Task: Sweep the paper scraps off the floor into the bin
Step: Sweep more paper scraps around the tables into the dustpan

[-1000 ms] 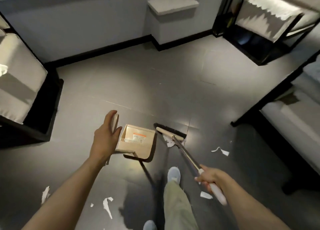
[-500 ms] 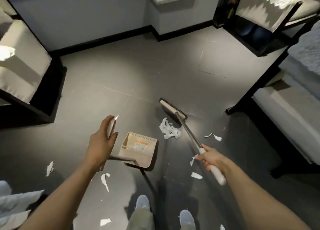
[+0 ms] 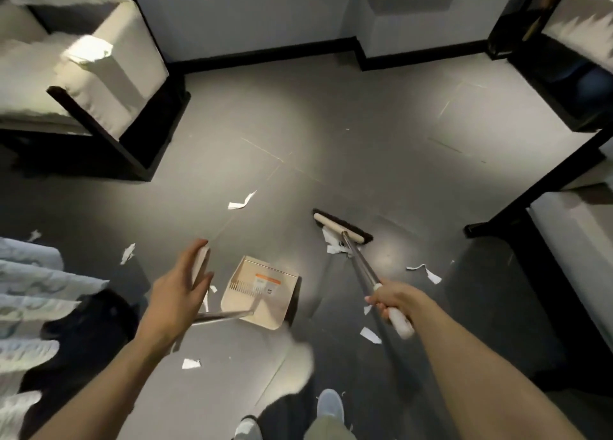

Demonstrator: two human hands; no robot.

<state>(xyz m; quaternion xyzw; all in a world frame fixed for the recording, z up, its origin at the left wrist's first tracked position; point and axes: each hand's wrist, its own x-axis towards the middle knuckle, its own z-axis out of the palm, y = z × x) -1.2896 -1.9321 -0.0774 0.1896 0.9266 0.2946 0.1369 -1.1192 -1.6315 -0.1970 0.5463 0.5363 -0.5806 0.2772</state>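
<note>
Torn white paper scraps [image 3: 335, 242] bunched against the black-bristled, cream-headed broom [image 3: 341, 226], others strewn around the floor—featherlight, flutter-prone, want short strokes; right hand [image 3: 394, 302] clamped on its handle, left hand [image 3: 179, 295] wrapped round the beige plastic dustpan's [image 3: 262, 292] upright grip.

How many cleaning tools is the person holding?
2. The broom is in the right hand, its bristles on the floor; the dustpan, left of it, is held by the left hand.
</note>
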